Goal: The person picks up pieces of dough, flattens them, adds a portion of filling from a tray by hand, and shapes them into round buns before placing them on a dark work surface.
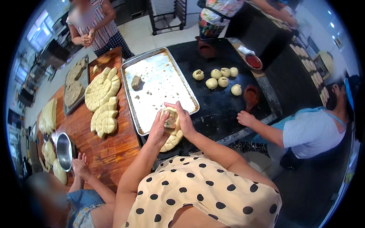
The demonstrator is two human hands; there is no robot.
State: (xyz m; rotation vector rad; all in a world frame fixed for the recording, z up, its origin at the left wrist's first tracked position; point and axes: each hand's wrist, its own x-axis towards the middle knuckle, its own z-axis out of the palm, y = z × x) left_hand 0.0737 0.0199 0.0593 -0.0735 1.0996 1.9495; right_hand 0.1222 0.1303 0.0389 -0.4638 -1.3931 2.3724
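Note:
Both of my hands are cupped around a round of dough with a lump of brownish filling showing in its middle. My left hand closes on its left side, with the thumb against the filling. The fingers of my right hand wrap the right side of the dough. Just below them lies a scored piece of pale dough, partly hidden by my hands. Beyond my hands is a large metal baking tray, with one lump of filling and scattered crumbs on it.
On the black surface to the right sit several dough balls, two dark red-brown dishes and a bowl of red liquid. Cut dough, a tray of filling and a steel bowl occupy the wooden table. Co-workers stand around.

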